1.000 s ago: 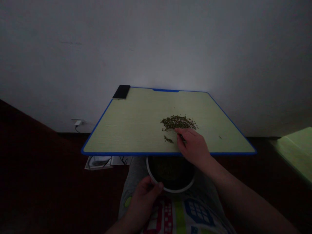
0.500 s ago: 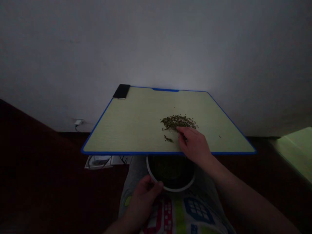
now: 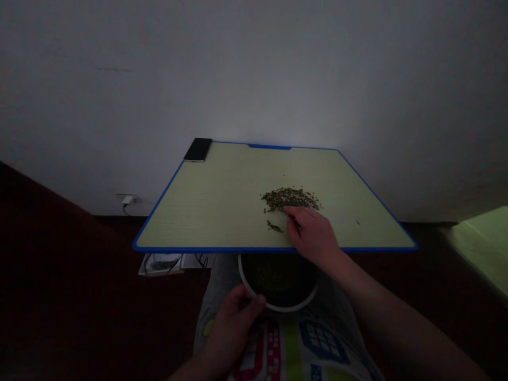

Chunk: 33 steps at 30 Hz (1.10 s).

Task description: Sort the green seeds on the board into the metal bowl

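Observation:
Small dark green-brown granules, too small to name, lie in a loose pile [image 3: 286, 198] on the pale blue-edged table [image 3: 214, 206]. A little clump [image 3: 274, 227] of the same bits sits apart, nearer the front edge. My right hand [image 3: 313, 233] touches the pile's near side with its index finger stretched out; the thumb is apart from it and nothing shows held. Under the table's front edge, a round bowl [image 3: 291, 308] with a pale rim rests on my lap, its dark inside holding granules hard to make out. My left hand [image 3: 238, 317] pinches the rim at its near left.
A black phone [image 3: 198, 150] lies at the table's far left corner, against the wall [image 3: 254, 74]. A thin dark bit [image 3: 357, 222] is on the right side. Below left are a plugged-in charger [image 3: 128, 200] and a white box with cables [image 3: 161, 264].
My right hand has shifted slightly left along the near side of the pile, its index finger reaching further out. My left hand and the bowl have stayed in place.

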Available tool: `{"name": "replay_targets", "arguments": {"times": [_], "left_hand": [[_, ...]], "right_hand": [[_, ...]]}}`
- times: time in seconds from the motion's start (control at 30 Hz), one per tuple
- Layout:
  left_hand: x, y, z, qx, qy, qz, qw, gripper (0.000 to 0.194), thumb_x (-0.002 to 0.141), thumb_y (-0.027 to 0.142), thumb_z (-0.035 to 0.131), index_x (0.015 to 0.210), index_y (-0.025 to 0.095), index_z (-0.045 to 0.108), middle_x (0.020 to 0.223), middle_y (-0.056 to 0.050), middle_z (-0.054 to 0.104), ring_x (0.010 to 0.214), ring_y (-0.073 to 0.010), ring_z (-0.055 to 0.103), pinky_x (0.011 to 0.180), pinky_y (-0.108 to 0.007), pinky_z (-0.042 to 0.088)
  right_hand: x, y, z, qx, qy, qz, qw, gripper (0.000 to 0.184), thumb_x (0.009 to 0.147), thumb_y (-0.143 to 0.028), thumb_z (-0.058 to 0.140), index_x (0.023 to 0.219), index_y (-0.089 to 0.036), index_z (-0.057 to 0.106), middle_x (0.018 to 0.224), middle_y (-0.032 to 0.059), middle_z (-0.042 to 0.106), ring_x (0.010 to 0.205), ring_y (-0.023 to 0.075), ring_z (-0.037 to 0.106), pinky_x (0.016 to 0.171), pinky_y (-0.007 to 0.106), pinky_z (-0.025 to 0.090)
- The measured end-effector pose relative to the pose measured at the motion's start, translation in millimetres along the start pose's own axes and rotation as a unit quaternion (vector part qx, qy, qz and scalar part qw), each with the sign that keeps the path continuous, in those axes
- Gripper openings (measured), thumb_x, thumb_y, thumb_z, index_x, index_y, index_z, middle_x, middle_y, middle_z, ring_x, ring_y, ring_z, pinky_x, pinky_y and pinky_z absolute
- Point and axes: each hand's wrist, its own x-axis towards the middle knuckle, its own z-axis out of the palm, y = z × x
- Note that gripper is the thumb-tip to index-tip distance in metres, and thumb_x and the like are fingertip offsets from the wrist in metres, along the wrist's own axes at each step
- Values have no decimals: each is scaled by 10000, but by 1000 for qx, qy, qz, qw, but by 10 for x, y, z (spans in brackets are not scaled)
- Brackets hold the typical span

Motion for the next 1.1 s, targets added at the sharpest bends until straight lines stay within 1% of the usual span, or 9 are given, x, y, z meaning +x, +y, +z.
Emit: {"name": "replay_targets", "arguments": {"times": [0.1, 0.2, 0.27, 0.4, 0.53, 0.63, 0.77, 0.9, 1.1], "left_hand": [[6, -21, -11, -9, -6, 3, 1000, 496, 597, 604, 1004, 839, 206, 833, 795, -47, 861, 814, -249, 803, 841, -362, 610], [14, -35, -16, -23, -19, 5, 1000, 478, 634, 592, 992, 887, 214, 844, 798, -35, 861, 808, -241, 803, 845, -355, 613], [16, -36, -13, -17, -14, 7, 1000, 478, 631, 598, 992, 878, 215, 848, 794, -34, 861, 800, -233, 796, 832, -342, 609], [7, -1, 8, -14, -7, 14, 1000, 497, 583, 608, 1009, 832, 208, 853, 767, -48, 860, 821, -246, 795, 845, -350, 611], [-8, 48, 32, -15, -13, 12, 1000, 498, 594, 604, 1006, 861, 213, 853, 811, -60, 874, 852, -260, 801, 882, -377, 612], [-14, 48, 28, -7, -7, 3, 1000, 497, 588, 615, 1003, 826, 211, 838, 807, -63, 872, 827, -262, 792, 862, -378, 609], [-4, -10, -2, -10, -5, 3, 1000, 496, 591, 611, 1003, 822, 207, 833, 794, -55, 860, 829, -256, 785, 855, -358, 599], [14, -60, -25, -11, -10, 1, 1000, 501, 617, 614, 990, 861, 203, 838, 822, -58, 856, 834, -262, 785, 887, -382, 596], [-7, -11, -4, 0, -1, 2, 1000, 483, 621, 618, 986, 826, 210, 829, 804, -55, 855, 823, -254, 779, 836, -355, 594]], "right_hand": [[1, 21, 8, -4, -1, 11, 1000, 339, 992, -167, 505, 1183, -175, 784, 1070, 133, 837, 973, 268, 792, 884, 438, 662], [-15, 58, -1, -8, 9, 16, 1000, 329, 987, -171, 514, 1175, -155, 783, 1069, 145, 835, 956, 273, 793, 882, 442, 661], [-26, 86, -12, -14, 16, 19, 1000, 323, 979, -167, 522, 1170, -146, 782, 1061, 149, 835, 947, 277, 794, 875, 444, 662], [-40, 119, -38, -20, 14, 32, 999, 321, 975, -179, 526, 1174, -175, 778, 1064, 138, 833, 957, 283, 790, 868, 455, 658], [-57, 100, -59, -1, 7, 23, 1000, 314, 986, -197, 532, 1185, -195, 775, 1066, 125, 832, 962, 280, 789, 874, 457, 658], [-70, 91, -60, 5, 5, 17, 1000, 315, 989, -196, 532, 1192, -201, 774, 1072, 121, 833, 968, 280, 789, 879, 458, 659], [-55, 121, -51, -9, 9, 21, 1000, 311, 985, -192, 534, 1177, -182, 779, 1055, 129, 838, 945, 279, 793, 864, 445, 663], [2, 144, -39, -12, 15, 11, 1000, 312, 981, -186, 524, 1150, -156, 786, 1049, 143, 842, 944, 279, 801, 855, 437, 669], [79, 172, -12, 7, 1, 15, 1000, 326, 971, -194, 528, 1152, -148, 795, 1054, 152, 840, 953, 284, 802, 869, 456, 663]]}}
